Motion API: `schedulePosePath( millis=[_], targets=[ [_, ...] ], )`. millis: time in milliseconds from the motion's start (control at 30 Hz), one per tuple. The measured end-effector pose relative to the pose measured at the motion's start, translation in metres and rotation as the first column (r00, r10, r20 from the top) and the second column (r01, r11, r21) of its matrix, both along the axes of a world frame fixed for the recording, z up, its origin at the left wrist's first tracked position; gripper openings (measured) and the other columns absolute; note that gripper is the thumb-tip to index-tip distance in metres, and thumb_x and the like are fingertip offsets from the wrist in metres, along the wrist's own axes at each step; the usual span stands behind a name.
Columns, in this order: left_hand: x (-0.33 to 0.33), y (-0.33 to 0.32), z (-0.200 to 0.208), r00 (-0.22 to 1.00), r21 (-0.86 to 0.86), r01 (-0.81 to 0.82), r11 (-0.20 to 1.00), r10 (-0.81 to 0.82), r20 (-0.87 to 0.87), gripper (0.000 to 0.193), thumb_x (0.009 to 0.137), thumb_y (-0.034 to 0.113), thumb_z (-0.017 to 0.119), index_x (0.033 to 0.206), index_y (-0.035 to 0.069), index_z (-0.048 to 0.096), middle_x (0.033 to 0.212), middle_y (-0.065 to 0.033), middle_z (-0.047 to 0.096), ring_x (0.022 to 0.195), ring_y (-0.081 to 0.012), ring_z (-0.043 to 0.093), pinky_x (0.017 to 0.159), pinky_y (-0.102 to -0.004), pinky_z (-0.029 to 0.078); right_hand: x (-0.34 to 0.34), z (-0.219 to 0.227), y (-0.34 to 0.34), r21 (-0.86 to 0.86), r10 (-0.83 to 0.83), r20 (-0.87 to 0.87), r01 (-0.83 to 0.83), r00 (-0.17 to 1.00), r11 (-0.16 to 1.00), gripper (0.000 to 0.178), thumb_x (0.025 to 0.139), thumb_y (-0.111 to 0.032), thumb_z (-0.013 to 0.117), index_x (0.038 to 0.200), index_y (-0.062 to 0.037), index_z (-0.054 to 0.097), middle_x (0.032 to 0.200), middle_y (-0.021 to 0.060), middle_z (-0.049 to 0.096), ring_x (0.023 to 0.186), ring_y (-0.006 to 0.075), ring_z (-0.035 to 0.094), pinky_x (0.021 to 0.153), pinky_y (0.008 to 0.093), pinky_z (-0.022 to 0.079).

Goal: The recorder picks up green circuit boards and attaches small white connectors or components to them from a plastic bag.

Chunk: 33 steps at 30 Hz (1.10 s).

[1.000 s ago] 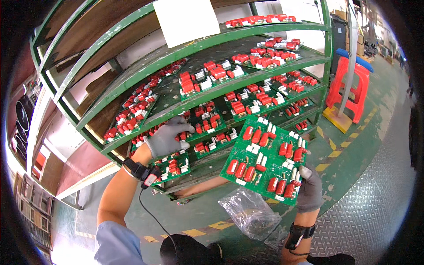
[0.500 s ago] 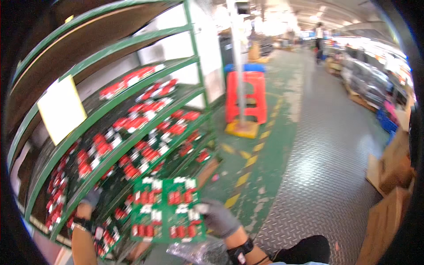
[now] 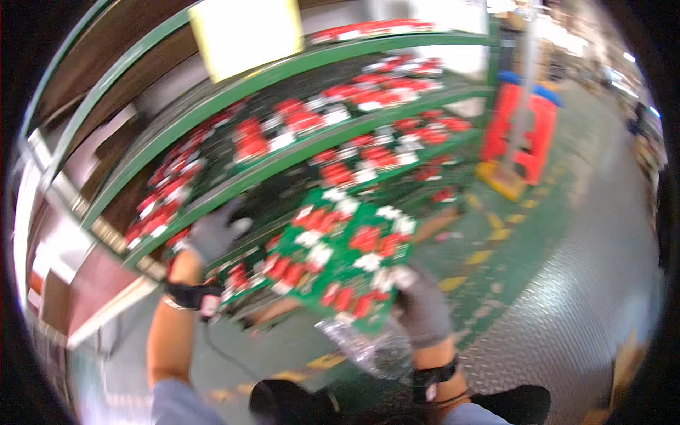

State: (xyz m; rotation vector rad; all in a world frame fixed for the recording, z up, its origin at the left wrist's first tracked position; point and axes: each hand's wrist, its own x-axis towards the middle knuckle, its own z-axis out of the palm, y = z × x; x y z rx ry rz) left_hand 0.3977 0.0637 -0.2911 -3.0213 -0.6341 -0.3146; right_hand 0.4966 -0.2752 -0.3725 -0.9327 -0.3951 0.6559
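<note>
In a grey glove, my right hand (image 3: 427, 306) grips the right edge of a green circuit board (image 3: 348, 248). The board carries red and white components and is tilted. Crumpled clear plastic (image 3: 372, 347) hangs just under it, beside my right wrist; whether I hold it I cannot tell. My left hand (image 3: 216, 230), gloved in grey too, reaches to the rack's lower shelves with the thumb spread from the fingers and nothing visible in it. Near it, more boards with red components (image 3: 166, 191) stand on a shelf. Motion blurs both hands.
A green metal rack (image 3: 312, 152) with several shelves of boards spans the left and middle. A pale yellow sheet (image 3: 248, 35) hangs on its upper part. To the right stand a red plastic stool (image 3: 520, 131) and a pole on a yellow base (image 3: 499, 180). Metal tread-plate flooring (image 3: 559, 304) runs alongside.
My view has swung left, so the rack fills more of it. The board, still in my right hand, is now tilted. My left hand shows more fully, thumb apart.
</note>
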Motion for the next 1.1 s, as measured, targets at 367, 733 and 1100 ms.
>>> schedulePosePath(
  millis=[367, 733, 1100],
  targets=[
    [-0.127, 0.039, -0.010, 0.995, 0.037, -0.049, 0.998, 0.046, 0.086, 0.043, 0.085, 0.032, 0.057, 0.124, 0.016, 0.052, 0.118, -0.0177, 0.054, 0.108, -0.0369, 0.051, 0.090, -0.0445, 0.041, -0.042, 0.033, 0.123, 0.147, -0.006, -0.122, 0.024, 0.993, 0.989, 0.021, 0.086, -0.022, 0.059, 0.093, -0.0020, 0.054, 0.079, 0.0060, 0.060, 0.060, 0.0130, 0.057, 0.052, 0.0257, 0.049],
    [-0.073, 0.081, 0.000, 0.975, 0.275, -0.107, 0.956, 0.154, -0.157, 0.043, 0.090, 0.034, 0.049, 0.127, 0.013, 0.049, 0.129, -0.0162, 0.049, 0.118, -0.0325, 0.047, 0.101, -0.0400, 0.035, -0.025, 0.038, 0.215, 0.104, -0.033, -0.156, 0.049, 0.987, 0.993, 0.015, 0.082, -0.003, 0.060, 0.091, 0.0037, 0.050, 0.083, 0.0149, 0.060, 0.066, 0.0244, 0.065, 0.054, 0.0333, 0.058],
    [-0.059, 0.148, -0.004, 0.968, 0.110, -0.249, 0.962, 0.243, 0.062, 0.045, 0.091, 0.028, 0.049, 0.132, 0.009, 0.044, 0.134, -0.0142, 0.046, 0.122, -0.0269, 0.045, 0.103, -0.0372, 0.032, 0.002, 0.055, 0.267, -0.045, 0.060, -0.274, -0.075, 0.960, 0.996, 0.010, 0.083, 0.002, 0.052, 0.092, 0.0000, 0.056, 0.084, 0.0130, 0.063, 0.066, 0.0268, 0.064, 0.059, 0.0363, 0.059]
  ],
)
